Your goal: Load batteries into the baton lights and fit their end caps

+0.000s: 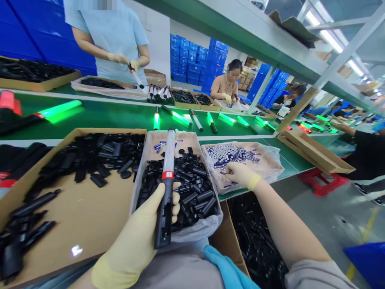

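Left hand (140,237), yellow glove, low centre: grip clamped round the black handle of one wand (169,156). Wand is upright, clear tube pointing away, red band marked 1, over the bagged box of black tubes (195,192). Right hand (240,175), arm stretched forward, fingers curled down into the batteries (227,153). Can't tell if that grip holds one. Three open boxes side by side on the bench (290,160). At least six lit green wands (180,119) on the belt behind.

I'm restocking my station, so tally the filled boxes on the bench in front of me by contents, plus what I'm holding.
Boxes of black parts: 2
Box of batteries: 1
Wand in left hand: 1
Total: 4
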Demonstrator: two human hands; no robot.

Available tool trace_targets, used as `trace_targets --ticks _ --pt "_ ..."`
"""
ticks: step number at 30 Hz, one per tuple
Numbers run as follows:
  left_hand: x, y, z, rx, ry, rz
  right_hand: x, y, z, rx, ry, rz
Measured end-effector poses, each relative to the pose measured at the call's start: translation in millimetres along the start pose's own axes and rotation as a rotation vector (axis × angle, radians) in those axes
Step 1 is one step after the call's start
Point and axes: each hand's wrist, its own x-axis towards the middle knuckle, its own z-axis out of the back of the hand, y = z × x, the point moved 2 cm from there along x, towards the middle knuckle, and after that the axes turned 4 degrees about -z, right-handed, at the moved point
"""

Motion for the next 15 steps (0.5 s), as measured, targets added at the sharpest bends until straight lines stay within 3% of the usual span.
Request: trace_targets --ticks 2,4,5,7,10,15 --pt "1 3 -1.1 0.014 -0.001 -0.011 -23 16 3 0.157 -0.104 0.039" --pt "3 6 -3.0 0.025 0.016 -0.036 -53 46 -1 0.499 -0.169 0.18" --pt "5 7 -4.0 0.029 0.021 -0.051 -68 65 -4 0.707 -0.18 0.273" --pt "6 7 -5.7 0.037 0.02 -0.094 -94 102 -15 0.891 -0.135 0.396" --pt "5 6 -7.4 0.043 0.011 -0.144 -112 141 -28 0.845 -0.129 0.448" --pt "-2 3 -5.0 -0.013 0.007 -0.13 -113 152 -34 0.793 -0.21 0.401"
